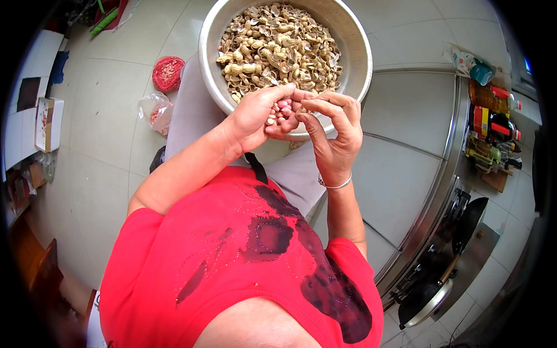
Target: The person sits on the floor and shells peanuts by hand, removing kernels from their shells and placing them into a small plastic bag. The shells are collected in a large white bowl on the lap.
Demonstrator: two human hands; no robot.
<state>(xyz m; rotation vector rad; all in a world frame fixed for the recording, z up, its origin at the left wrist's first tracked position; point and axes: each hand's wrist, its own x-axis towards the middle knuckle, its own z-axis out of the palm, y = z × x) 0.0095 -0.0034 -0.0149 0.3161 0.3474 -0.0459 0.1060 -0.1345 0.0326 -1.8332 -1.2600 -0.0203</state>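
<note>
Several shelled peanut kernels [283,108], pink and cream, lie in the cupped palm of my left hand [256,111]. My right hand [337,126] is right beside it, wearing a silver bracelet [335,182]. Its thumb and forefinger bend toward each other at the left fingertips; whether something small is pinched there is too small to tell. Both hands are over the near rim of a wide metal basin [354,52]. A heap of peanuts and split shells [278,48] covers much of the basin's bottom.
Left of the basin, a red mesh bag of kernels [168,73] and a clear plastic bag of kernels [157,112] are by my leg. Along the right runs a counter with bottles [491,122], a stove and a black wok [470,222]. A green brush [104,21] is at far left.
</note>
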